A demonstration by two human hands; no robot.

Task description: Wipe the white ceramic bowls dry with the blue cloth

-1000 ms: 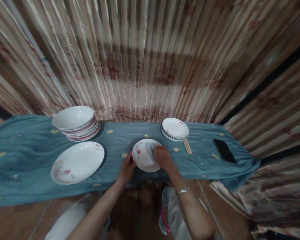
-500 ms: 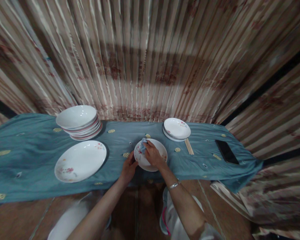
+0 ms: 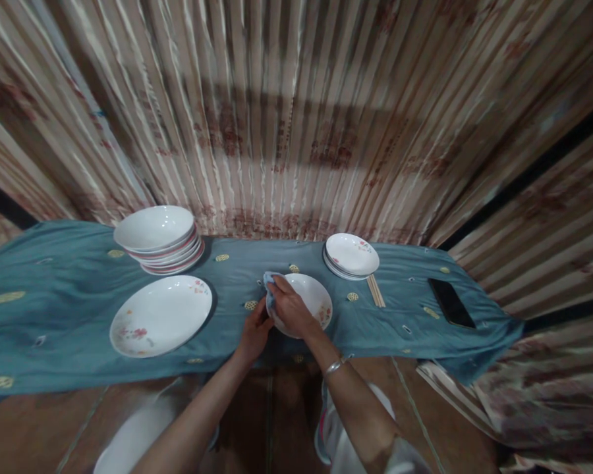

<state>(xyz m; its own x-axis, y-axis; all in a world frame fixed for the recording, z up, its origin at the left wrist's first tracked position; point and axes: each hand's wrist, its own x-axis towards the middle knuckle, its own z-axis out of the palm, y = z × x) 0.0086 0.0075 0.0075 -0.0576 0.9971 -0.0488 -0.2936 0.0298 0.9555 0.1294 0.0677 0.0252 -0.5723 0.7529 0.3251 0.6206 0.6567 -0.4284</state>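
A white plate with a floral print (image 3: 310, 294) is in front of me at the near edge of the table. My left hand (image 3: 255, 330) grips its left rim. Closed around a light blue cloth (image 3: 270, 279), my right hand (image 3: 287, 308) presses at the plate's upper left rim and covers part of the plate. A silver bangle is on the right wrist.
Stacked bowls (image 3: 158, 230) stand at the back left, with a large oval plate (image 3: 163, 316) before them. To the right are stacked small plates (image 3: 352, 253), chopsticks (image 3: 376, 291) and a black phone (image 3: 451, 303). A blue-green tablecloth (image 3: 247, 263) covers the table; curtains (image 3: 286, 131) hang behind.
My right hand has moved the cloth left, from the plate's inner surface to its left rim. My left hand keeps its hold on the plate.
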